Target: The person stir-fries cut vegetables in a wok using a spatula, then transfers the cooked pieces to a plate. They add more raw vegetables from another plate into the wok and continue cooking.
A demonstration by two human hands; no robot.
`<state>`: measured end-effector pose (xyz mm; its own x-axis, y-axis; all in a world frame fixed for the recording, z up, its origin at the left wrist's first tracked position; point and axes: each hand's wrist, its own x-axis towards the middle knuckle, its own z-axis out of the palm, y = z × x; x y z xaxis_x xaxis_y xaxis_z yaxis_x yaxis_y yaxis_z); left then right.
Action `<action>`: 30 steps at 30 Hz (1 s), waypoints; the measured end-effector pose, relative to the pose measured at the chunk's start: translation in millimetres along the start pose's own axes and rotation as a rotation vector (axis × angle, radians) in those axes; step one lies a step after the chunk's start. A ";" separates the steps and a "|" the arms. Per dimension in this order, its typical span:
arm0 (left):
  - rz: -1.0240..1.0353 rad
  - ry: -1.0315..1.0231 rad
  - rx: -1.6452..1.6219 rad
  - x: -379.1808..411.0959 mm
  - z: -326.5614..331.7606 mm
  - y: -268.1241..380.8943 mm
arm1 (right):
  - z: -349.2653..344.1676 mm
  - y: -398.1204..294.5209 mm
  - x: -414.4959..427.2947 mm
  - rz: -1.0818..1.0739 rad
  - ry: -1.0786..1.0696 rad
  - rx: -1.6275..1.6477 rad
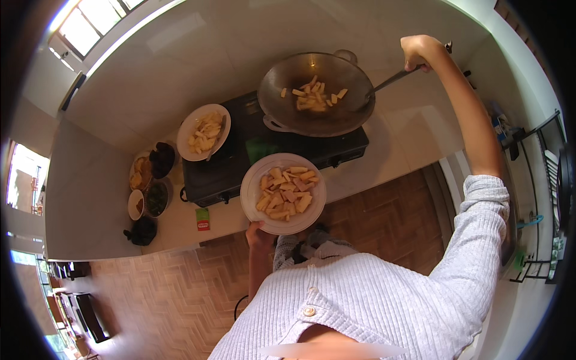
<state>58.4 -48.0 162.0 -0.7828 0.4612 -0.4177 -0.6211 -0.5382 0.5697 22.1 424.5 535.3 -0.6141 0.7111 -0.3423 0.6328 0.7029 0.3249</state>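
Observation:
My left hand [256, 235] grips the near rim of a white plate [281, 228], held in front of the stove. Cut pieces [288, 193], pale yellow with some pinkish ones, lie on that plate. Up at the right, my right hand [418, 51] is closed around the handle of a metal spatula or ladle [393, 82]. Its lower end rests inside a large wok [288, 118], against the right wall. Several pale strips [315, 96] sit in the wok's bottom. What is under the plate and the utensil's working end are hard to make out.
The wok stands on the right side of a black gas stove [209, 177]. A second white plate [183, 146] with pale slices and a metal utensil rests at the stove's left. Bowls, including one of greens [156, 198], dark bags [143, 230] and a green-and-red packet [202, 219] occupy the left counter.

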 end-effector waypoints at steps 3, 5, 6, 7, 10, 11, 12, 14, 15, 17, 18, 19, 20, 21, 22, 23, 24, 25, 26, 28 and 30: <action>0.046 0.022 0.001 0.1 0.0 -7.0 | 33.7 15.9 10.5 -0.156 -0.054 0.111; 0.069 0.022 0.006 -0.5 5.2 -6.8 | 82.2 19.7 13.8 -0.169 -0.051 0.374; 0.074 0.012 0.005 -2.5 16.3 -3.0 | 105.9 19.0 19.3 -0.134 -0.053 0.442; 0.078 -0.005 0.002 -0.9 25.7 -1.3 | 143.7 24.0 41.1 -0.222 0.018 0.461; 0.100 0.054 0.071 7.5 20.3 8.1 | 185.1 -14.6 38.1 -0.322 0.127 0.542; 0.080 0.064 0.083 9.7 24.3 12.9 | 192.1 -28.2 29.2 -0.326 0.220 0.571; 0.053 0.070 0.092 10.4 32.2 17.8 | 200.7 -38.0 21.2 -0.322 0.312 0.594; 0.031 0.056 0.092 15.4 32.0 21.9 | 209.0 -52.5 7.9 -0.309 0.429 0.606; 0.037 0.037 0.081 21.0 25.8 21.3 | 209.4 -59.1 2.7 -0.301 0.454 0.593; 0.040 0.032 0.066 30.5 14.4 17.5 | 213.0 -65.5 -0.9 -0.291 0.487 0.582; 0.031 0.043 0.063 34.2 14.4 16.9 | 217.8 -65.9 -0.9 -0.282 0.493 0.583; 0.021 0.055 0.060 37.0 13.8 16.7 | 222.7 -67.1 -1.3 -0.274 0.500 0.585; 0.015 0.048 0.066 38.4 12.5 17.2 | 228.2 -69.4 -2.5 -0.268 0.513 0.588; 0.009 0.038 0.068 37.9 19.1 19.2 | 232.8 -71.1 -3.9 -0.262 0.530 0.587; 0.003 0.028 0.070 38.2 24.0 20.5 | 236.5 -71.3 -5.9 -0.256 0.547 0.586; -0.004 0.006 0.080 39.9 26.0 21.0 | 239.1 -69.5 -8.6 -0.271 0.553 0.600; -0.009 -0.010 0.091 39.8 26.2 22.9 | 241.6 -69.3 -11.6 -0.291 0.555 0.617; -0.013 -0.027 0.102 40.2 25.8 24.3 | 244.1 -69.4 -15.1 -0.310 0.557 0.634; -0.013 -0.026 0.103 41.5 24.3 24.6 | 246.2 -69.6 -19.6 -0.302 0.550 0.635; -0.014 -0.025 0.102 44.7 21.6 23.5 | 248.4 -69.4 -31.2 -0.284 0.537 0.634; -0.011 -0.050 0.078 44.5 21.3 23.4 | 246.6 -68.6 -47.8 -0.261 0.514 0.604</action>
<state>9.9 -25.1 171.8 -0.7719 0.5025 -0.3894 -0.6233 -0.4772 0.6195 124.4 338.1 312.0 -0.8220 0.5490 0.1515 0.4946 0.8200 -0.2882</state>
